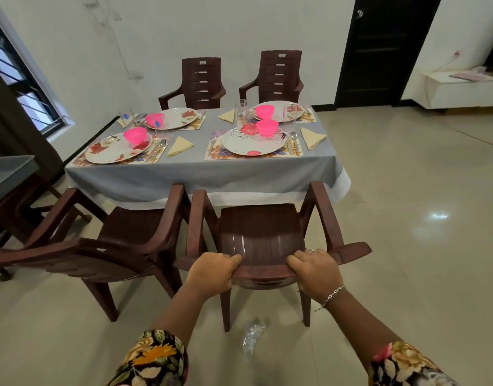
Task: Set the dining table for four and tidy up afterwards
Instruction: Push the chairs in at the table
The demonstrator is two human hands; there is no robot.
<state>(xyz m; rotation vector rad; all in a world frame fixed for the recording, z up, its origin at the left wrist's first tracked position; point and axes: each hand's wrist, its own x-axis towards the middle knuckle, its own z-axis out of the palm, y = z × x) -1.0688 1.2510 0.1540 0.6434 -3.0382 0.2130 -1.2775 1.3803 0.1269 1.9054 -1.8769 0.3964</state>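
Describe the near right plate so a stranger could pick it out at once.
Start at the grey-clothed table. Go to the placemat at its near right corner. The plate on it alone has pink flowers and thin dark swirls, not red leaves.

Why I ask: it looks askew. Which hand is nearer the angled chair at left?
Left. The left hand grips the held chair's back beside the angled chair; the right hand, farther right.
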